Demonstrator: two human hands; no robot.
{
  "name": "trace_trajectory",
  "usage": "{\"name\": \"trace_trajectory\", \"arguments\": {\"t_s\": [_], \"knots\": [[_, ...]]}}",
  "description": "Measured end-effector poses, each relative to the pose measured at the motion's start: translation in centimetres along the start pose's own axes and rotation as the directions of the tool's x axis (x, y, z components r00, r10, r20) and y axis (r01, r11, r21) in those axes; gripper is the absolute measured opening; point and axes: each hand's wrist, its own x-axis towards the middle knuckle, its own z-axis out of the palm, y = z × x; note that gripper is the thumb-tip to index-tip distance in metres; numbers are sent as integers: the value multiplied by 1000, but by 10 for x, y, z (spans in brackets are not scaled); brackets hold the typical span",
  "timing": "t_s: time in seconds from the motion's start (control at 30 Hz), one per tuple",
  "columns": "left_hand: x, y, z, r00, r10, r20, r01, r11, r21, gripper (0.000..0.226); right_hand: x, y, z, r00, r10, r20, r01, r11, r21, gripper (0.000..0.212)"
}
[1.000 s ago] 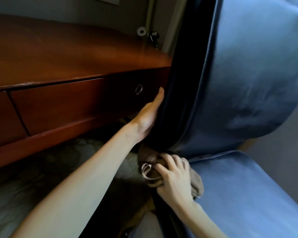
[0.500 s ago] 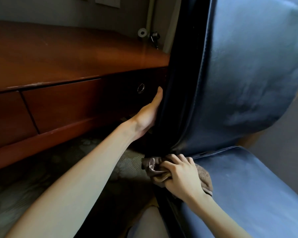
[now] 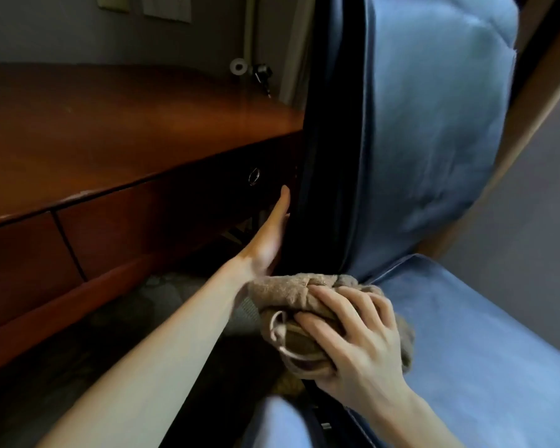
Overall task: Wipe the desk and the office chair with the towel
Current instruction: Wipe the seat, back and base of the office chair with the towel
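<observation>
A reddish-brown wooden bench (image 3: 110,130) runs along a grey wall, its top glossy, with a ring pull (image 3: 254,175) on the drawer front below. The blue office chair (image 3: 434,140) stands just beside it over patterned carpet (image 3: 172,282). The left hand (image 3: 269,240) lies flat against the backrest's dark side edge, fingers straight and together. The right hand (image 3: 356,344) grips the bunched tan towel (image 3: 291,295), fingers spread and curled over it, at the seat's corner under the backrest.

Head camera looks forward and down, close over office chair (image 3: 434,124) and desk (image 3: 110,124).
</observation>
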Motion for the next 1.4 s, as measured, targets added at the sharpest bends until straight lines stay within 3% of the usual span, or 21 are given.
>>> {"name": "trace_trajectory", "arguments": {"t_s": [0.13,0.27,0.33,0.43,0.53,0.63,0.73,0.8,0.87,0.97,1.1,1.17,1.27,1.33,1.4], "knots": [[16,30,15,999,8,45,-6,999,-48,59,5,-4,6,998,29,-59,-38,987,-154,15],[40,45,22,992,90,83,-86,995,-47,76,-34,-5,29,955,63,289,13,967,-256,20],[46,40,19,988,117,98,-112,992,-53,75,-43,-3,26,925,154,349,-67,966,-248,28],[45,33,17,993,96,70,-89,991,-97,61,-33,-5,8,944,248,220,-174,935,-308,27],[43,36,20,994,62,87,-51,992,-119,50,-12,-21,-14,961,274,34,-259,936,-237,31],[39,35,22,989,-9,149,28,992,-126,56,28,-24,-35,897,323,-301,-381,911,-157,34],[30,34,21,983,14,181,10,991,-133,57,76,-21,-59,859,208,-468,-302,944,-133,38],[19,36,27,980,79,183,-48,985,-167,60,95,-15,-67,871,156,-466,-262,950,-172,41],[7,35,32,977,137,164,-99,971,-219,47,95,-18,-56,882,196,-429,-295,939,-177,44],[-19,33,42,974,197,110,-164,954,-252,40,59,-39,-31,903,200,-380,-290,937,-197,21],[-44,30,51,969,248,11,-242,953,-185,43,1,-51,-45,968,110,-226,-174,941,-288,15],[-56,31,56,951,309,-10,-306,939,-155,37,-3,-56,-67,954,128,-273,-188,960,-208,17],[-71,27,61,931,365,-18,-364,924,-115,31,23,-57,-104,845,257,-470,-266,963,47,26],[-81,23,68,929,367,-44,-369,926,-79,37,55,-53,-123,772,424,-475,-379,905,191,49],[-90,18,74,934,352,-70,-355,933,-55,38,80,-42,-132,694,603,-394,-487,795,362,51]]}}
